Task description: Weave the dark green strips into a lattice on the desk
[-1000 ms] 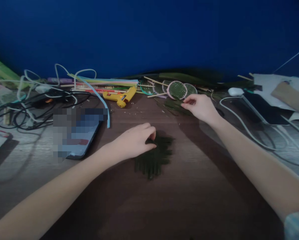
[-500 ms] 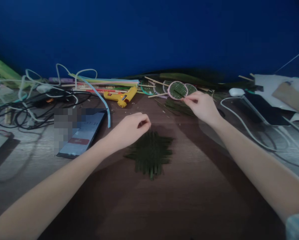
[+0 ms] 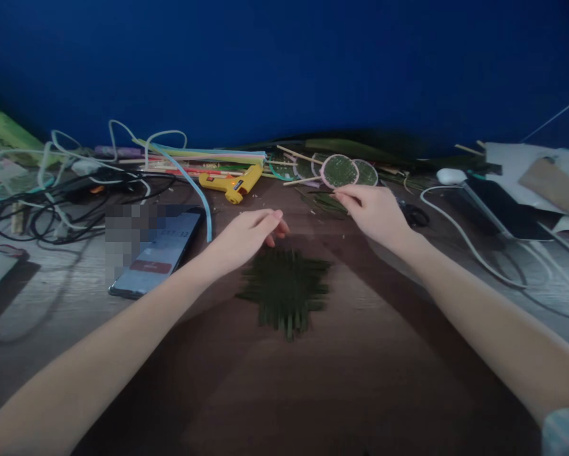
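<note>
On the dark brown tabletop lies a woven mat of dark green leaf strips (image 3: pixel 287 288), its loose ends sticking out on several sides. My left hand (image 3: pixel 249 237) hovers just above its upper left edge, thumb and fingers parted, holding nothing. To the upper right, my right hand (image 3: pixel 377 212) has thumb and forefinger pinched on a thin leaf strip, which barely shows at the fingertips. Just behind those fingertips is a small round fan (image 3: pixel 340 172) with a pink rim, a green woven face and a stick handle.
A yellow glue gun (image 3: pixel 232 183) lies behind my left hand, near a blue strip (image 3: pixel 199 190). A phone (image 3: pixel 158 253) rests at left beside tangled cables (image 3: pixel 47 209). Long leaves (image 3: pixel 351 147) line the back. At right are a black device (image 3: pixel 505 209) and white cables.
My right hand has moved slightly left and down, bringing the strip away from the round fan's face. My left hand's thumb and fingers have spread. The woven mat has stayed in place.
</note>
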The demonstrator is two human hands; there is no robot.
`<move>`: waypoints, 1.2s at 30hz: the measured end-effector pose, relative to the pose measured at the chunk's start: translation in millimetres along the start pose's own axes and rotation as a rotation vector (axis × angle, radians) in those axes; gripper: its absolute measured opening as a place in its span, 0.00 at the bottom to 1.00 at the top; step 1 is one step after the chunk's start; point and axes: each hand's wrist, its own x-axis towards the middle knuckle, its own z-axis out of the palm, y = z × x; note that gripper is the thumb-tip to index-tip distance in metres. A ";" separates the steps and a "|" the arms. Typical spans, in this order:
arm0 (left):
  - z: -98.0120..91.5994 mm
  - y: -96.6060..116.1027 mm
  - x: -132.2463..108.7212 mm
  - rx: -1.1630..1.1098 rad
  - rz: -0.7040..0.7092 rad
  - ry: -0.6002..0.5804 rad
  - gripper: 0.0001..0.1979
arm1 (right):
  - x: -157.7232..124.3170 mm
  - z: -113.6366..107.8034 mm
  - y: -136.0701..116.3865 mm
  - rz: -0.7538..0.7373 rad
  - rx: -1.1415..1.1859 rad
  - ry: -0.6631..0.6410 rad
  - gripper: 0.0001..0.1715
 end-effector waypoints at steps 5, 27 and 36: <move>-2.8 0.1 0.2 0.050 0.014 -0.029 0.17 | 2.2 0.0 6.9 0.099 -0.074 0.010 0.16; 15.1 7.8 -27.9 0.699 -0.018 -0.216 0.11 | 0.0 -4.0 -8.7 0.079 0.111 0.011 0.19; -16.4 5.7 -5.2 0.305 -0.049 0.001 0.12 | -8.7 -5.5 -34.9 -0.075 0.349 -0.462 0.14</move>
